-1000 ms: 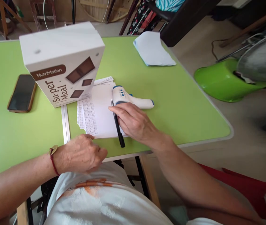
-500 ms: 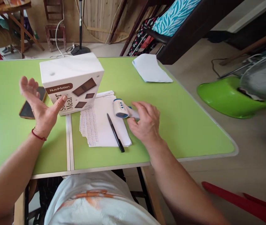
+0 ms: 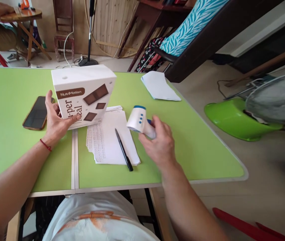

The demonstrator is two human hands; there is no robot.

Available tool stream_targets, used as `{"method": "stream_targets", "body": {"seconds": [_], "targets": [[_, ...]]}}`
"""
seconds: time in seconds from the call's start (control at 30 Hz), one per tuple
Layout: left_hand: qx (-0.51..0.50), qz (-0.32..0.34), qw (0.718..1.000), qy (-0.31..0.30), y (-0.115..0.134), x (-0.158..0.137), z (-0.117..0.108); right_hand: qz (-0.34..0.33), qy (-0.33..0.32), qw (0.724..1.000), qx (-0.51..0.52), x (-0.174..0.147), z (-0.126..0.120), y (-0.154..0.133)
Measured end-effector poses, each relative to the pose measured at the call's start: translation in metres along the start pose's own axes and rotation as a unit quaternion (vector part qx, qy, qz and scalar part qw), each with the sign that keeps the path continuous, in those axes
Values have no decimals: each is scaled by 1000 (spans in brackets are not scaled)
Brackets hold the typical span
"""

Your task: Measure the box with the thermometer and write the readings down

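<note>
My left hand [image 3: 58,118] grips the lower left edge of a white NutriMotion box [image 3: 92,108], thumb across its front and fingers along its side. The box stands tilted above the table, over the top of a stack of papers [image 3: 117,140]. In my right hand [image 3: 160,142] is a white and blue infrared thermometer [image 3: 138,120], held by its handle with the head pointing left, raised over the table. A black pen [image 3: 124,150] lies slantwise on the papers. Left of my left hand rests a smartphone [image 3: 35,113] in a brown case.
The green table [image 3: 197,147] has a seam near its middle. A folded white sheet [image 3: 160,86] lies at its far right. Beyond are a green fan-like object [image 3: 233,117], a wooden chair [image 3: 64,30] and a person's hand [image 3: 3,10] at a small round table [image 3: 28,15].
My left hand, spread beside the box before, has closed on its edge. My right hand has lifted the thermometer up off the papers and turned it a little.
</note>
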State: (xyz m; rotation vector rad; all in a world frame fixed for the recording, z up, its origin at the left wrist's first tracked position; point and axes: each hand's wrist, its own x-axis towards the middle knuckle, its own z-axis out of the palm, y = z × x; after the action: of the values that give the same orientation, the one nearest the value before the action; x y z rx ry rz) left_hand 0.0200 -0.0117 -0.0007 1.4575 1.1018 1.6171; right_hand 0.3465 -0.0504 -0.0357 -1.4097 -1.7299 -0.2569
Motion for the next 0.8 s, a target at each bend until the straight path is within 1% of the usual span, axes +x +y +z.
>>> {"method": "stream_targets", "body": {"seconds": [0.07,0.1,0.13,0.17,0.2,0.23,0.27,0.3,0.37,0.4,0.43,0.57,0.8], "targets": [[-6,-6,1000,15,5,-5,4,61,-1,992,110,1,-16,-23],[-15,-14,1000,17,7,-8,6,108,-19,976,186,0,-25,-38],[-24,-25,999,15,8,-12,9,158,-57,948,272,-1,-32,-55],[-32,-38,999,11,10,-15,11,200,-88,905,365,-4,-38,-71],[-36,-50,998,4,11,-18,14,232,-122,853,451,-7,-42,-86],[-37,-61,997,-3,13,-21,16,260,-141,804,516,-12,-43,-101],[-35,-71,997,-9,14,-24,18,286,-152,765,557,-17,-43,-112],[-31,-79,996,-16,15,-27,19,308,-169,733,583,-23,-40,-122],[-21,-92,995,-23,16,-30,21,345,-204,692,601,-35,-33,-134],[-17,-95,995,-25,16,-31,22,358,-221,680,600,-40,-29,-137],[-15,-94,995,-27,16,-32,23,368,-231,675,596,-44,-25,-138],[-10,-83,996,-24,14,-33,24,387,-237,680,577,-50,-16,-138],[-27,-90,995,-37,14,-32,25,397,-231,668,585,-52,-6,-141]]}}
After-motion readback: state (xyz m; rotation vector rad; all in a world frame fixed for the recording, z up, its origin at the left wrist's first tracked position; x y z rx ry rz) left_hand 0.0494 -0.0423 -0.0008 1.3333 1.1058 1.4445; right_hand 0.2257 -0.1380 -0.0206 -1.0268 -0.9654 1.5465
